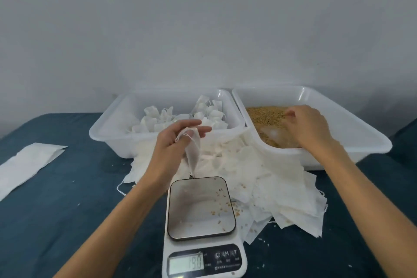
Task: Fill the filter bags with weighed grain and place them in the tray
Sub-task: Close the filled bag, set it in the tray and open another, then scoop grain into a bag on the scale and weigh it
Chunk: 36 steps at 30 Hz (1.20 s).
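A dark blue cloth [67, 187] covers the table before a bare pale wall [203, 18]. At 10 o'clock, a white paper sheet [27, 165]. The left hand [173, 142] pinches a filter bag [191, 151] above the scale [200, 210]; the right hand [309, 126], fingers curled, reaches into grain [264, 115] in the 2 o'clock tray [338, 124].

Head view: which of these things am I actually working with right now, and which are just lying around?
In use:
left hand holding a filter bag
right hand in the grain tray
scale
tray of filled bags
pile of empty bags

Lying about:
white sheet, far left
spilled grains
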Available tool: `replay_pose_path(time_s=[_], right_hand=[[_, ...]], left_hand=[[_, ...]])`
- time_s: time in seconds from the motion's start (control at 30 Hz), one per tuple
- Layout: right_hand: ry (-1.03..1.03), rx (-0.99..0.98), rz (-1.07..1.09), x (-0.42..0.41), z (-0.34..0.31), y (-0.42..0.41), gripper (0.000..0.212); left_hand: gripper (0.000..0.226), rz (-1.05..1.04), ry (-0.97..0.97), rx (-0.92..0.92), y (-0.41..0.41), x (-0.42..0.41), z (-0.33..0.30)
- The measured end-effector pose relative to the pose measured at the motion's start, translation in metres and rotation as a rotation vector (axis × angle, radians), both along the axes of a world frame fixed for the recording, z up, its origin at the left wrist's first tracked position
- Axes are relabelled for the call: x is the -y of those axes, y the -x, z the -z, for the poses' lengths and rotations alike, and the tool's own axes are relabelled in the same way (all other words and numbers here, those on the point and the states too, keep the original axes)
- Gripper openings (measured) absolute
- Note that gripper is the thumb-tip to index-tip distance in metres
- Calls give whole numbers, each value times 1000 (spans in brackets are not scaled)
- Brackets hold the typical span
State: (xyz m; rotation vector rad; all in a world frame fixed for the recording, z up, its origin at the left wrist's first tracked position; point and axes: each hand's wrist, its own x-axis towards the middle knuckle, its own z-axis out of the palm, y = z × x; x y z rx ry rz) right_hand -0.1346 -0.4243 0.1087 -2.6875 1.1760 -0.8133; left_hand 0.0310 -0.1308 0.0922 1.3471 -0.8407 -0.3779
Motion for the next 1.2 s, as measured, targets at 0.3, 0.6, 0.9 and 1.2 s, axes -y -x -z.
replay_pose_path(time_s=[0.3, 0.6, 0.9, 1.2], right_hand=[[-104, 443, -208, -64, 13, -35, 12], [-91, 357, -230, -57, 24, -34, 9], [-117, 361, -252, -56, 28, -34, 9], [-130, 364, -261, -58, 27, -34, 13]], left_hand=[[28, -355, -329, 391, -109, 80, -58], [24, -558, -533, 584, -190, 147, -29], [31, -379, -786, 698, -200, 179, 5], [35, -483, -824, 776, -204, 180, -14]])
